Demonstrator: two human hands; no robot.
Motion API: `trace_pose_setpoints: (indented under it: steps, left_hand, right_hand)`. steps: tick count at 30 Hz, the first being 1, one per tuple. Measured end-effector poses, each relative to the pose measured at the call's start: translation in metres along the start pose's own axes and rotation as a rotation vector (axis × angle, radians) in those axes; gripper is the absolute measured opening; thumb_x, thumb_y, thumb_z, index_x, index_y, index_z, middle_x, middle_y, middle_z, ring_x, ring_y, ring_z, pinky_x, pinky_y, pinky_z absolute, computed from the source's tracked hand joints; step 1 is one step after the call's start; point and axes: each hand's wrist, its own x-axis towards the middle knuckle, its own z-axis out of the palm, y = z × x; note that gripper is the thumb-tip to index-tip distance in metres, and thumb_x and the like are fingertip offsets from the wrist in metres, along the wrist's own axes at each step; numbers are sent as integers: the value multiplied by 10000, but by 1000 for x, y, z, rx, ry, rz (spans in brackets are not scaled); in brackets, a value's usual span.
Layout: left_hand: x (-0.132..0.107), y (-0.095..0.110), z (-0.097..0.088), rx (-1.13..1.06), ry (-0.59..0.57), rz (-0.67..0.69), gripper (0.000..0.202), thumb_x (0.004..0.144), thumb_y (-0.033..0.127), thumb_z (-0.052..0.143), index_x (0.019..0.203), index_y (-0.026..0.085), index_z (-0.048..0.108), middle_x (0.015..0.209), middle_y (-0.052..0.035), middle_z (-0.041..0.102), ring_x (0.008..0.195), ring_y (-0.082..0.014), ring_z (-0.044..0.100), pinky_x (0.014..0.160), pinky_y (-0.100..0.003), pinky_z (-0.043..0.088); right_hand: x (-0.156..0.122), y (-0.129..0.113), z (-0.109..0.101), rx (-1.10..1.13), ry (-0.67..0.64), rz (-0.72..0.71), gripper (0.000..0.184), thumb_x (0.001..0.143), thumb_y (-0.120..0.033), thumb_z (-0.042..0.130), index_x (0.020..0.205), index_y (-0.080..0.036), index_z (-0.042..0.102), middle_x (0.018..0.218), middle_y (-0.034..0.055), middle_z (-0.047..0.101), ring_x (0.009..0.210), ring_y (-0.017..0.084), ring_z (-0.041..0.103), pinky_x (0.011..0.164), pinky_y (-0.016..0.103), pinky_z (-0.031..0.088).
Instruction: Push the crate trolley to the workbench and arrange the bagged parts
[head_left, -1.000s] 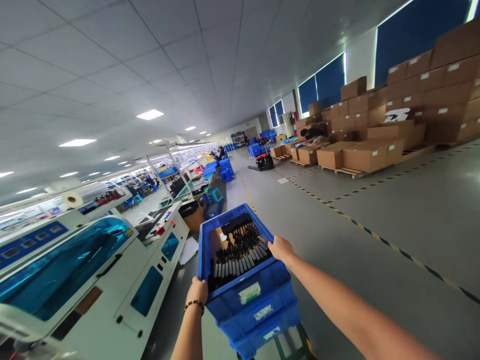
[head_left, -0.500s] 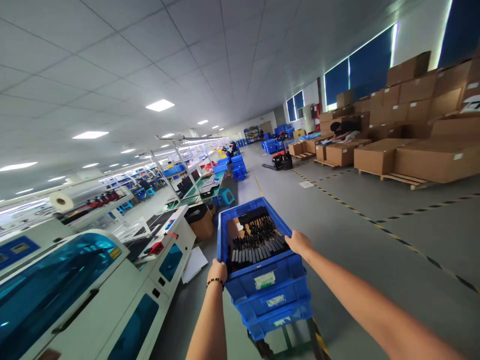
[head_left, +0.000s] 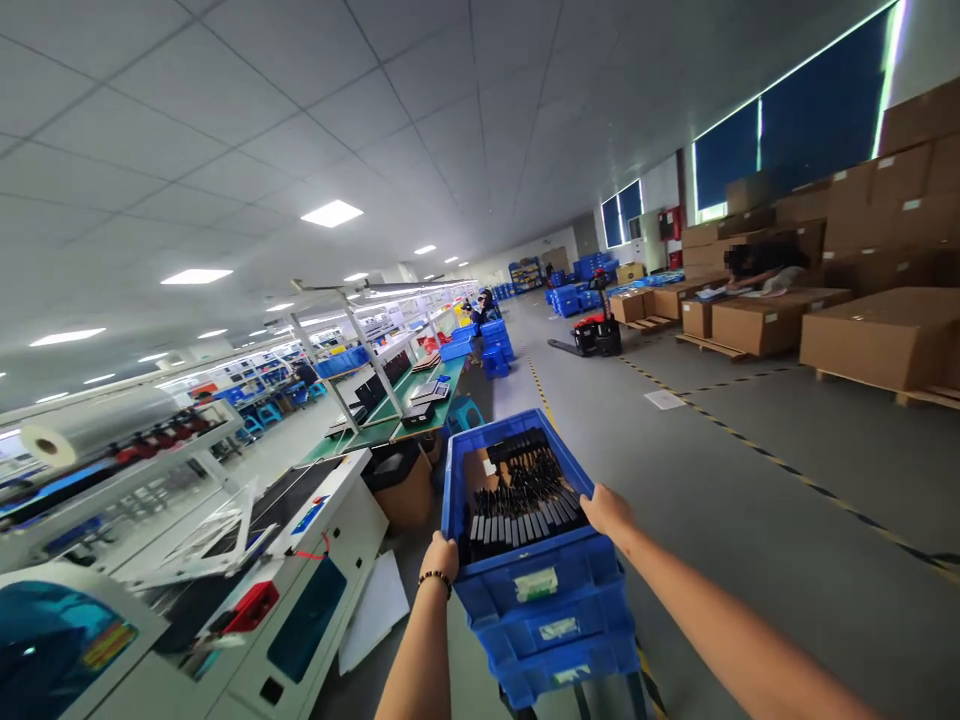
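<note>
A stack of blue plastic crates [head_left: 547, 600] stands in front of me on a frame with dark legs. The top crate holds several black flat parts [head_left: 521, 495] in rows and a piece of cardboard. My left hand [head_left: 440, 556] is closed over the top crate's left near corner. My right hand [head_left: 609, 510] grips its right rim, fingers curled over the edge. A beaded bracelet sits on my left wrist.
A white machine with blue panels [head_left: 247, 590] runs along the left, then a green workbench line [head_left: 405, 400] with blue stools. Cardboard boxes on pallets [head_left: 885, 335] fill the right side. A red pallet truck [head_left: 592, 338] and blue crates stand far ahead. A person leans over boxes [head_left: 761, 265].
The crates and I have moved forward along the aisle. The white machine has slid back to the left, and the cardboard boxes on the right have passed nearer. Both hands keep their hold.
</note>
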Motion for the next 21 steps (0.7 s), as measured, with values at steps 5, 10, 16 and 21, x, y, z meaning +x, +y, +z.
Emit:
trace_pose_setpoints:
  steps: [5, 10, 16, 21]
  left_hand:
    - [143, 47, 7, -30, -13, 33, 228, 832, 195, 337, 963, 131, 513, 1033, -165, 651, 980, -214, 616, 769, -266, 436]
    - [273, 99, 13, -44, -28, 58, 242, 842, 192, 326, 980, 116, 509, 997, -175, 660, 952, -225, 626, 758, -279, 439]
    - [424, 160, 17, -20, -48, 89, 243, 847, 189, 319, 1003, 114, 490, 979, -169, 663, 932, -220, 632, 750, -281, 442]
    - [559, 208, 27, 10, -45, 117, 245, 858, 231, 315, 982, 126, 499, 1018, -162, 654, 958, -209, 623, 759, -267, 439]
  right_hand:
    - [136, -39, 22, -25, 13, 7, 384, 844, -347, 378, 1004, -85, 608, 999, 194, 645, 929, 255, 620, 748, 307, 457]
    - [262, -80, 36, -55, 18, 36, 353, 849, -311, 377, 988, -83, 608, 995, 192, 647, 920, 257, 624, 734, 307, 457]
    - [408, -127, 54, -56, 26, 67, 351, 857, -317, 379, 979, -78, 605, 1004, 194, 647, 925, 262, 623, 736, 310, 456]
    - [539, -157, 75, -28, 39, 81, 402, 848, -366, 386, 1008, -66, 600, 1026, 213, 633, 949, 286, 612, 755, 335, 454]
